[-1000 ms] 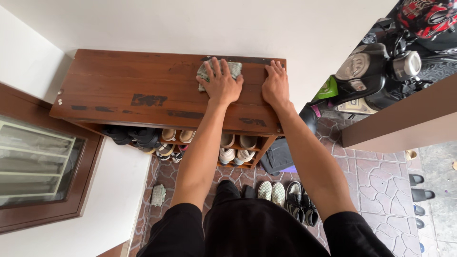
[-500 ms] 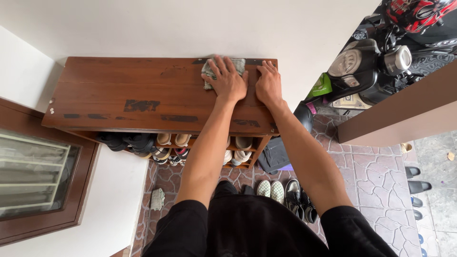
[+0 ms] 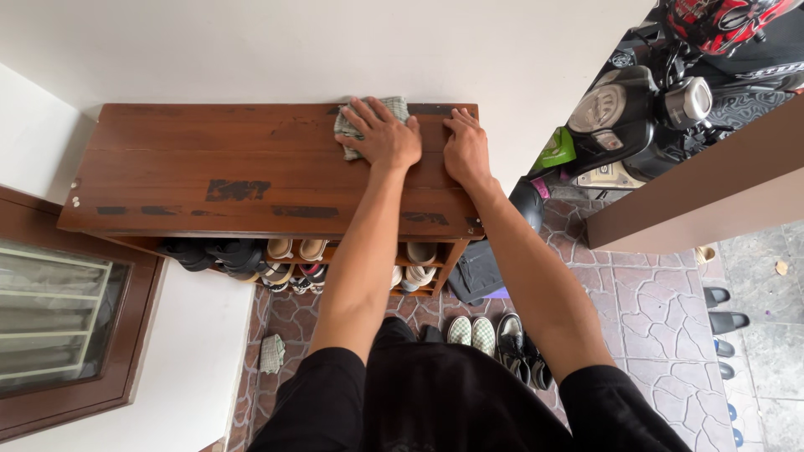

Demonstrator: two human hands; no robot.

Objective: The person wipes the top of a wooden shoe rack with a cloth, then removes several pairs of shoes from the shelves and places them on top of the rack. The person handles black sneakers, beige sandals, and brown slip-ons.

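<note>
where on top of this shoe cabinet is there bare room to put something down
Bare: the cabinet top from its left end to the left hand, and the front strip above the shoes. Crowded: the right rear, where that hand presses a cloth beside the right hand.

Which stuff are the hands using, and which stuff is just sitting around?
In use: left hand, flat on the grey cloth; right hand, flat on the wooden shoe cabinet.
Lying about: shoes on the floor, scooter, red helmet.

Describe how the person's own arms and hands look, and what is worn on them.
Both arms are bare from above the elbow down, with short black sleeves at the upper arms. The left hand and right hand are bare: no gloves, and no rings, watch or bands that I can see. The clothing below is black too.
</note>
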